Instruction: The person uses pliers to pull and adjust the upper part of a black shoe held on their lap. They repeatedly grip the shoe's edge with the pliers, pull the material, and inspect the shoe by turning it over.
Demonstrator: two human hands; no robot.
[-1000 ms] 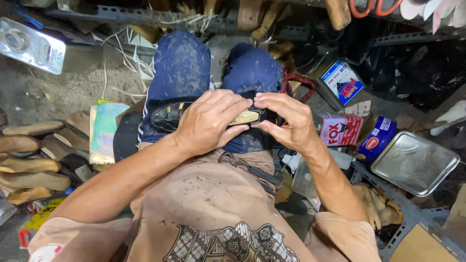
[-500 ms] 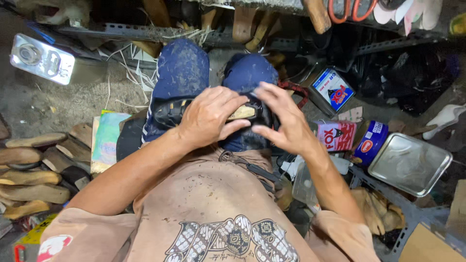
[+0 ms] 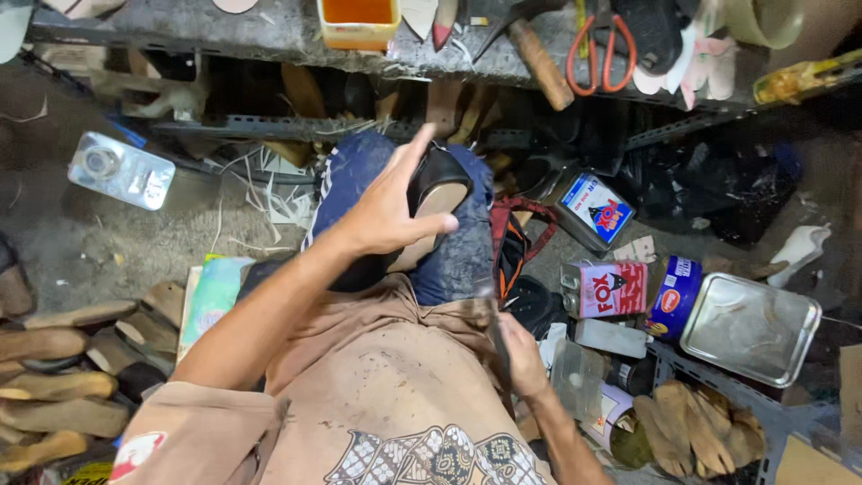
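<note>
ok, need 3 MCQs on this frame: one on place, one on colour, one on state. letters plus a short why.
1. Where does the black shoe rest?
A. on the person's knees
B. on the workbench shelf
C. on the metal tray

2. What colour are the handles of the scissors on the workbench?
A. blue
B. orange-red
C. green

3. What is the right hand doing?
A. lying flat and empty on the floor
B. gripping a thin dark tool
C. holding the shoe from below

Key:
1 A, the shoe lies on the jeans-clad knees with the left hand pressed on it.
2 B, both loops look orange-red.
3 B, its fingers close round a thin dark tool beside the lap.
</note>
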